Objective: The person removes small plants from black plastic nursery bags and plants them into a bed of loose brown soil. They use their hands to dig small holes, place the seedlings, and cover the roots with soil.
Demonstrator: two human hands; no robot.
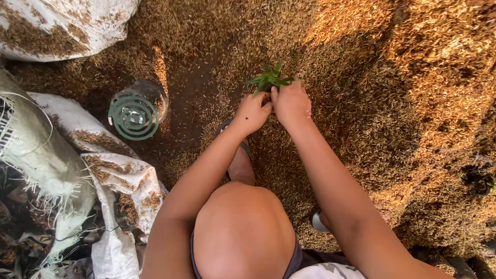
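Both hands meet over the husk-covered ground [372, 106]. Left hand [252, 113] and right hand [290, 102] touch each other, fingers curled and pinching the base of a small green seedling [270, 79], which stands upright just above the knuckles. Green coil [133, 116] sits on a jar to the left, well apart. White sacks [113, 172] lie at left, dusted with husk.

Sunlit husk-strewn ground [372, 106] spreads beyond the fingers; torn white sacks [107, 167] and a green coil [133, 116] lie left.
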